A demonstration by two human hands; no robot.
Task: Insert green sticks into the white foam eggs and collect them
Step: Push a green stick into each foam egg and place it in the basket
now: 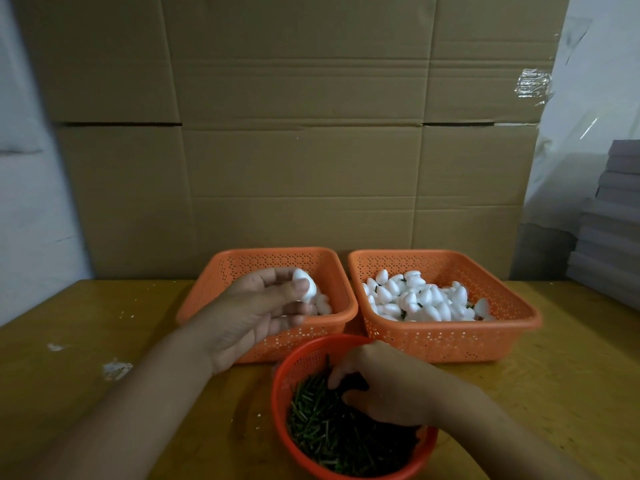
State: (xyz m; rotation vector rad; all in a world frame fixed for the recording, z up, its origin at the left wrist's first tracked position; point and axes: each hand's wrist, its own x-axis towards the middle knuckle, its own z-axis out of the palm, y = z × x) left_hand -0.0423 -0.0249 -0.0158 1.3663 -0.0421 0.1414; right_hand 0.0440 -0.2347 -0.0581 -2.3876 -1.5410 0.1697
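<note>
Left hand (256, 306): a white foam egg (306, 285) is pinched at the fingertips above the left orange perforated plastic basket (221, 271). Right hand (384, 386): fingers are curled into the green sticks (322, 431) in the round red plastic basket (280, 403); grip cannot be told. Stick-fitted eggs (415, 299) are piled in the right orange basket (502, 327) on the yellow counter (104, 341).

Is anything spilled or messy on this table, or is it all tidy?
Slightly messy: white crumbs and flakes lie scattered on the table left of the baskets, likely foam bits. Otherwise nothing stands out: the eggs sit inside both orange baskets, and the sticks stay in the round basket.
</note>
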